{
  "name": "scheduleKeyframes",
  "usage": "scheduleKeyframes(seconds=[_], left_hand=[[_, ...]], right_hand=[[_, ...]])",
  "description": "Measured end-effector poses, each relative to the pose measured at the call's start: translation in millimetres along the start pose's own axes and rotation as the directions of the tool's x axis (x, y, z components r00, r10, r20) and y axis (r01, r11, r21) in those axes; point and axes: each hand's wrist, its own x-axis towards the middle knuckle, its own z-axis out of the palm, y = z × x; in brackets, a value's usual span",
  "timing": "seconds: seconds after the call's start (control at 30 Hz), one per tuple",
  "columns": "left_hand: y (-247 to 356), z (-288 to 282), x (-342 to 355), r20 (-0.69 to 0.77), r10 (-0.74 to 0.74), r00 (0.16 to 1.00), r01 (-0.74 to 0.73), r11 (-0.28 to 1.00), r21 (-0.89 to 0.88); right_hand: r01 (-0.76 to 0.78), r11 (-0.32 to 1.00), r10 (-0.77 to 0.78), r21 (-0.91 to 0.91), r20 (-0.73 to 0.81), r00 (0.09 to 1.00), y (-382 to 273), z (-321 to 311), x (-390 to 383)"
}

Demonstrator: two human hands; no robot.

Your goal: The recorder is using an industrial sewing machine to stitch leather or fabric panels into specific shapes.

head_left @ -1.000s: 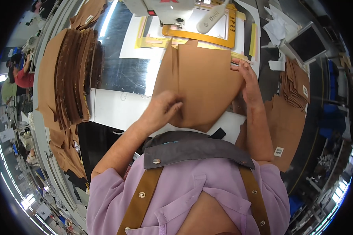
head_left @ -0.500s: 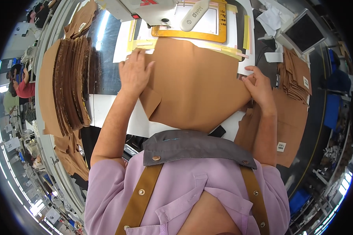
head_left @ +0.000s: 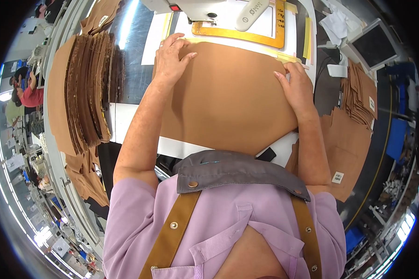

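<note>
A large brown fabric piece (head_left: 228,95) lies spread in front of me, its far edge against the yellow-taped strip of a white template (head_left: 149,53). At the piece's far left corner rests my left hand (head_left: 171,60), open, fingers over the edge and thumb apart on top. My right hand (head_left: 297,86) lies at the far right corner, also open, with thumb and forefinger apart on the cloth. Just beyond the piece is an orange-yellow frame (head_left: 237,40), under the white head of a sewing machine (head_left: 195,7). The near edge of the piece reaches toward my apron (head_left: 228,169).
At left stands a thick row of brown fabric pieces (head_left: 81,93). To the right are a smaller brown stack (head_left: 358,90), a larger labelled brown piece (head_left: 344,153) and a dark-screened monitor (head_left: 375,44). People (head_left: 30,93) work far left.
Both hands have moved farther out along the brown piece, the right one from its side to its far corner. The folded flap at the lower left now lies flat. My view has shifted slightly.
</note>
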Motion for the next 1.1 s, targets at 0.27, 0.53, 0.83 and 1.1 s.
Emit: scheduleKeyframes(seconds=[0.27,0.53,0.83,1.1], left_hand=[[11,-21,-2,0.413,-0.420,0.808,0.546,0.270,-0.793],[-27,8,37,0.387,-0.482,0.786,0.611,0.701,-0.369],[-57,44,100,0.190,-0.366,0.911,0.385,0.920,-0.072],[-104,67,148,0.190,-0.270,0.944,0.275,0.962,0.000]], right_hand=[[-0.234,0.768,0.216,0.596,0.102,0.971,-1,-12,-9],[-0.137,0.984,0.148,0.114,-0.092,0.985,6,-7,33],[-0.245,0.963,0.247,0.116,-0.001,0.969,24,-10,95],[-0.205,0.977,0.203,-0.064,-0.031,0.979,57,-3,195]])
